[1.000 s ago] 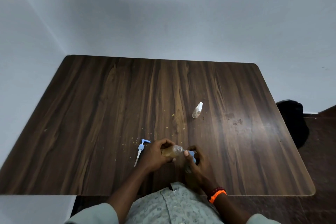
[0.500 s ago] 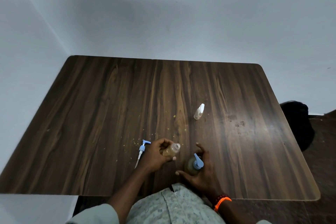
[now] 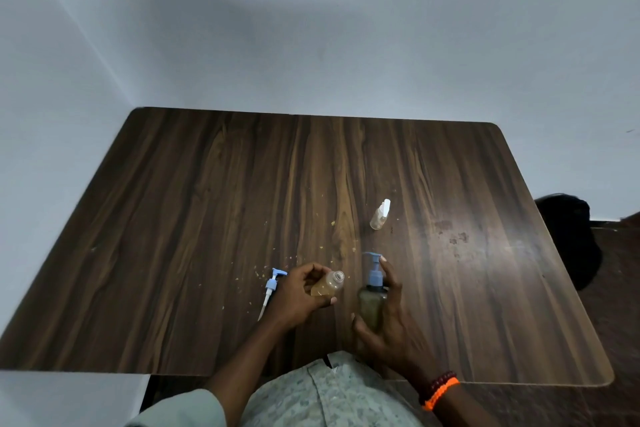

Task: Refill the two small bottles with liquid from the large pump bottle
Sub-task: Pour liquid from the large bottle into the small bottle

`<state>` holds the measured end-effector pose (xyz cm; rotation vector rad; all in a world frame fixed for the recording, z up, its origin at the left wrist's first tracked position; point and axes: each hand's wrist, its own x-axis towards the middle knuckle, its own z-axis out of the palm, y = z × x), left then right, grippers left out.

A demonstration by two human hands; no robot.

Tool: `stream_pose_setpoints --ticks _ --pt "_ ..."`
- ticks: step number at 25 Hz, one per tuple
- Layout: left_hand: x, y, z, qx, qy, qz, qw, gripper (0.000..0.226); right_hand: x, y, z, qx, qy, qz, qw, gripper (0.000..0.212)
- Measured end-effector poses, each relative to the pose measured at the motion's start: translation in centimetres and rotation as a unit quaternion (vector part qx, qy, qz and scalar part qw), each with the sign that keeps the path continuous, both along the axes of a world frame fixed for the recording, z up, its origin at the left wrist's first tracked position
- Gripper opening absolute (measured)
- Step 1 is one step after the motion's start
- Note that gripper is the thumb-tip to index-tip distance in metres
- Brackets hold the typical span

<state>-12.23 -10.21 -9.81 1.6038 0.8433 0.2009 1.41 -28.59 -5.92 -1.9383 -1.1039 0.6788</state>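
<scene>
With my left grip (image 3: 298,295) clasping the uncapped small bottle (image 3: 328,285) and my right grip (image 3: 382,319) wrapped around the pump bottle (image 3: 372,302) just beside it, I align nozzle over mouth before pressing.

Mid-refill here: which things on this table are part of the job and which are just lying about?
Job:
pump bottle, in the right hand
open small bottle, in the left hand
capped small bottle, standing farther back
loose pump, probably the open bottle's

Lying about:
crumbs
stains
dark object off the table
</scene>
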Motion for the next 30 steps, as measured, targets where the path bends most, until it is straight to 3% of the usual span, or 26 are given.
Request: stream_pose_setpoints --ticks 7,12,19,23,28,30 --pt "0.1 -0.1 1.1 0.001 -0.025 0.003 1.0 0.042 -1.5 1.2 1.3 0.009 0.056 0.028 0.998 0.105" --pt "0.1 0.3 1.0 0.022 -0.023 0.001 1.0 0.045 -1.7 1.2 0.9 0.004 0.039 0.038 0.999 0.107" --pt "0.2 0.3 0.9 0.039 -0.026 -0.012 0.999 0.045 -1.4 1.5 0.6 -0.023 0.017 0.032 0.999 0.092" --pt "0.0 0.2 0.5 0.051 -0.009 -0.034 0.998 0.045 -1.7 1.5 0.1 -0.019 0.034 0.001 0.999 0.068" --pt "0.1 0.6 0.6 0.051 -0.007 -0.035 0.998 0.044 -1.8 1.5 0.1 -0.009 0.032 0.019 0.999 0.09" --pt "0.0 0.6 0.6 0.046 -0.005 -0.04 0.998 0.045 -1.9 1.4 0.0 -0.013 0.03 0.021 0.999 0.089"
